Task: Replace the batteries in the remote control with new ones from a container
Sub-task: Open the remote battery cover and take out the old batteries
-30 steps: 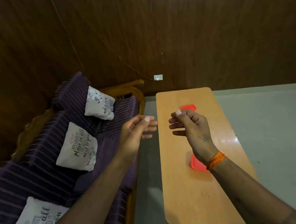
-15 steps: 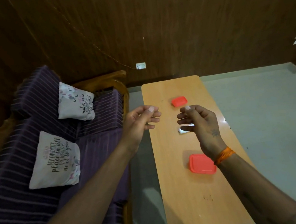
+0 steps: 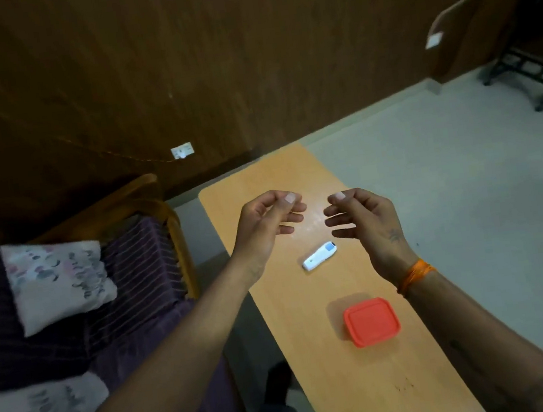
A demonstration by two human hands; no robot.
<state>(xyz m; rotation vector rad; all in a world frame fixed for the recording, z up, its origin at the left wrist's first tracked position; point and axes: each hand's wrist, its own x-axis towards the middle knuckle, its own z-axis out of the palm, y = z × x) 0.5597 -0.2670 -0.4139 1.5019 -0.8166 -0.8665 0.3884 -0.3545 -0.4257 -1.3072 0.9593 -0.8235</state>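
Observation:
A small white remote control (image 3: 320, 256) with a blue patch at one end lies flat on the long orange-brown table (image 3: 317, 355). Nearer to me stands a container with a red lid (image 3: 371, 321), lid on. My left hand (image 3: 267, 222) and my right hand (image 3: 359, 216) hover side by side above the table, just beyond the remote. Both hold nothing, with fingers loosely curled and apart. An orange thread band circles my right wrist. The second red object seen earlier is hidden behind my hands.
A purple striped sofa (image 3: 129, 293) with a wooden arm and printed cushions (image 3: 55, 282) runs along the table's left side. A dark wood-panelled wall rises behind. Pale floor (image 3: 469, 197) lies to the right, with a black metal stand (image 3: 536, 74) at the far right.
The view swung right and down, so the table now runs diagonally. The remote has come fully into sight. Both hands stayed raised and empty, with fingers spread slightly wider.

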